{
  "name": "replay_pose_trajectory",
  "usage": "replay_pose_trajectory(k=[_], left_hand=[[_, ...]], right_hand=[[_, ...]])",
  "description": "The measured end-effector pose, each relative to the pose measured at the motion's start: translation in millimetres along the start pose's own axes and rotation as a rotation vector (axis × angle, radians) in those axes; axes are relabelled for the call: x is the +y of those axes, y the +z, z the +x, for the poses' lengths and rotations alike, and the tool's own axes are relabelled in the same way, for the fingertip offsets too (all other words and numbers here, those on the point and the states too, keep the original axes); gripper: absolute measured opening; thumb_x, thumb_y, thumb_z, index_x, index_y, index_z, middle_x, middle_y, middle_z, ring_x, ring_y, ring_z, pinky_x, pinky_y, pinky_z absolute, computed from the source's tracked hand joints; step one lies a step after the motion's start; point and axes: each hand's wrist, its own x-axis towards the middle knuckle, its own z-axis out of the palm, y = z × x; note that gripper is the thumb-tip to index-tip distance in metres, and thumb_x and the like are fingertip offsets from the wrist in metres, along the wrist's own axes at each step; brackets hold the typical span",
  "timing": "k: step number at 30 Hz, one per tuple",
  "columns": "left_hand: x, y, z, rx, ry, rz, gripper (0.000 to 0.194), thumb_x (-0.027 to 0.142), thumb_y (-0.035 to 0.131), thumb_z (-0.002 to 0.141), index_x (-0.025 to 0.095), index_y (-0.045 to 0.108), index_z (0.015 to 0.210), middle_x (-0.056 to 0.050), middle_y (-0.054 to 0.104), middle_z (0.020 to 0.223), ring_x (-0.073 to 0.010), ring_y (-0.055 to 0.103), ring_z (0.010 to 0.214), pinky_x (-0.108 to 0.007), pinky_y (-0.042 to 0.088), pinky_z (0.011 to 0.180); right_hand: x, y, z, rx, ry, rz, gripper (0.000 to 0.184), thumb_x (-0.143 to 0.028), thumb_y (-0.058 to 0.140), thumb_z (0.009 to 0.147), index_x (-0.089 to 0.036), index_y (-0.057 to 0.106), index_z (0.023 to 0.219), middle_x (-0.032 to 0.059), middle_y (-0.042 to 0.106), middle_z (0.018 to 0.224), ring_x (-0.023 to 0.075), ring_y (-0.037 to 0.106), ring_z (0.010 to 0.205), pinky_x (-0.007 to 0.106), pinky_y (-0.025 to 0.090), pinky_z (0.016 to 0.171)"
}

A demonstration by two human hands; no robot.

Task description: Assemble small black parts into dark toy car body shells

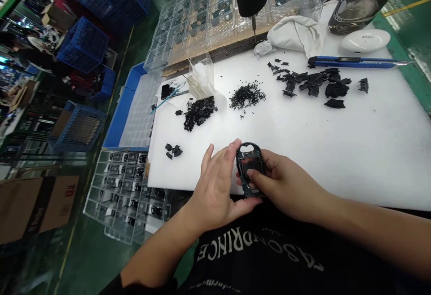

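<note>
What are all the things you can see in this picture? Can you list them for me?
black plastic frame: one, black, held by both hands
foam sheet: one, white, on the bench
tiny bits: one pile, black, on the foam
plastic scraps: three heaps, black, on the foam
utility knife: one, blue, far side of the foam
cloth: one, white, beside the knife
plastic trays: many, clear, far side and left
crates: several, blue, on the left
left hand: one, bare, on the frame
right hand: one, bare, on the frame
</note>
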Motion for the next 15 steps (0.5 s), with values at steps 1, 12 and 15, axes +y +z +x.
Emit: replay_pose_trajectory(k=[1,12,15], left_hand=[[0.2,-0.3,-0.1,-0.005,-0.003,-0.003,0.115,0.046,0.076,0.075,0.009,0.000,0.153,-0.027,0.041,0.147,-0.0296,0.039,0.140,-0.056,0.020,0.120],[-0.1,-0.7,2.3,-0.037,-0.013,-0.026,0.115,0.047,0.075,0.076,0.008,0.000,0.153,-0.027,0.040,0.148,-0.0280,0.038,0.141,-0.054,0.017,0.121],[-1.3,-0.1,1.2,-0.030,-0.005,-0.023,0.116,0.045,0.077,0.075,0.008,0.000,0.153,-0.027,0.040,0.148,-0.0287,0.038,0.141,-0.054,0.017,0.121]], right_hand=[[-0.2,-0.2,-0.4,0.003,-0.001,0.001,0.008,-0.024,0.052,0.089,-0.023,0.058,0.094,0.0016,0.064,0.080,0.0218,0.063,0.075,0.034,0.051,0.068],[0.9,0.6,-3.5,0.031,-0.017,0.039,0.009,-0.021,0.052,0.087,-0.023,0.058,0.092,0.0009,0.065,0.079,0.0192,0.060,0.069,0.029,0.049,0.061],[-0.5,1.2,-3.4,0.037,-0.010,0.024,0.009,-0.021,0.052,0.086,-0.022,0.059,0.092,0.0011,0.065,0.078,0.0198,0.062,0.072,0.029,0.049,0.061]])
